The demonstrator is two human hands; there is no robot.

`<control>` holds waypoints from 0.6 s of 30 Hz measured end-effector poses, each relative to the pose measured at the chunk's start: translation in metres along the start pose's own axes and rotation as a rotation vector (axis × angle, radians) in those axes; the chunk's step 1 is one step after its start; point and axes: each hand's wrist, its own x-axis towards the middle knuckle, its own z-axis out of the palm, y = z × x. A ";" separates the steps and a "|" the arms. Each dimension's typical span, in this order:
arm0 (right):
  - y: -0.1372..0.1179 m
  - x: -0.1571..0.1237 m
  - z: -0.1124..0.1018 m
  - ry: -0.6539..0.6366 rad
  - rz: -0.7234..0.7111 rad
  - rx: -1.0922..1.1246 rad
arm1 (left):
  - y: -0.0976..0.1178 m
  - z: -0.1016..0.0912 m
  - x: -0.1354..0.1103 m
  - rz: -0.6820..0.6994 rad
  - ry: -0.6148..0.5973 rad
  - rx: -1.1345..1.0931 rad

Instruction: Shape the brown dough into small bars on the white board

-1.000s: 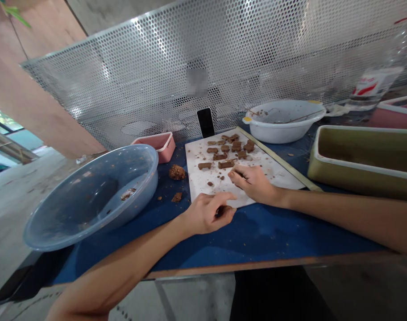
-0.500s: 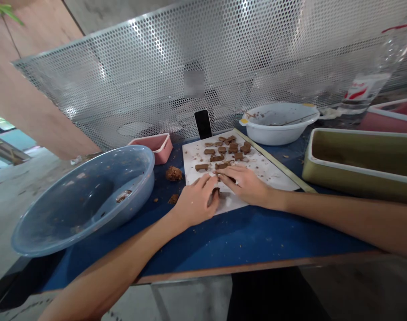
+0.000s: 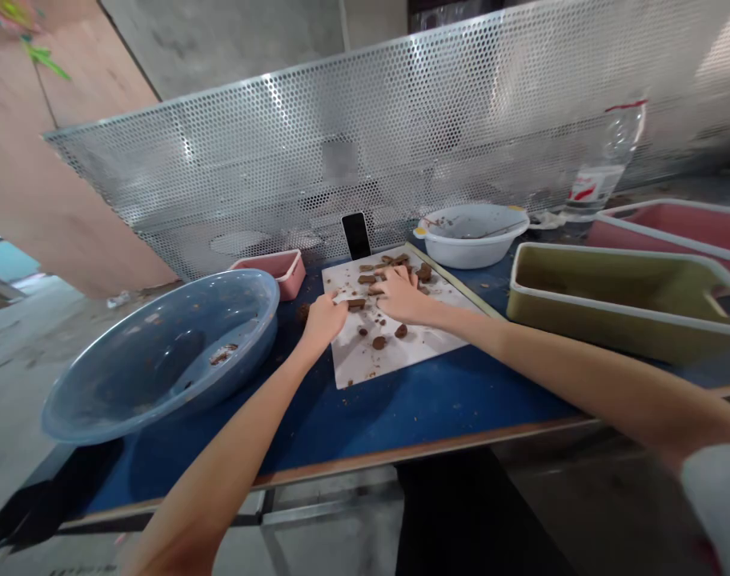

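from afar i make out a pale sleeve [image 3: 718,500] on the right arm [image 3: 557,368], at the near side of the blue table [image 3: 425,400], black legwear [image 3: 467,512] below that table's edge, and forearms [image 3: 250,440] bare to the hands [image 3: 327,318]

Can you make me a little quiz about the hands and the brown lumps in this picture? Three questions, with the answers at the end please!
1. Which hand is closer to the big blue basin?
A) left hand
B) right hand

2. True or false: the phone is lying inside the big blue basin.

3. Fill the gap: the brown lumps between the two arms lie on a ____ coloured sheet.

Key: 1. A; 2. false; 3. white
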 end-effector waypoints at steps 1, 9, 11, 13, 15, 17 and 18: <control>-0.003 0.007 0.003 -0.005 0.010 -0.003 | -0.003 0.001 -0.002 -0.013 0.001 0.016; -0.008 0.002 0.033 0.042 0.028 -0.038 | -0.018 0.016 -0.011 0.053 -0.023 0.018; -0.006 -0.002 0.036 0.022 0.015 -0.063 | -0.019 0.019 -0.011 0.051 -0.028 0.015; -0.004 -0.004 0.036 0.005 0.023 -0.081 | -0.019 0.022 -0.010 0.046 -0.029 0.011; -0.003 -0.003 0.036 -0.004 0.035 -0.085 | -0.021 0.023 -0.010 0.049 -0.035 0.007; -0.003 -0.002 0.037 -0.008 0.035 -0.085 | -0.022 0.023 -0.010 0.057 -0.040 0.006; -0.003 -0.001 0.038 -0.007 0.035 -0.086 | -0.022 0.024 -0.011 0.059 -0.041 0.007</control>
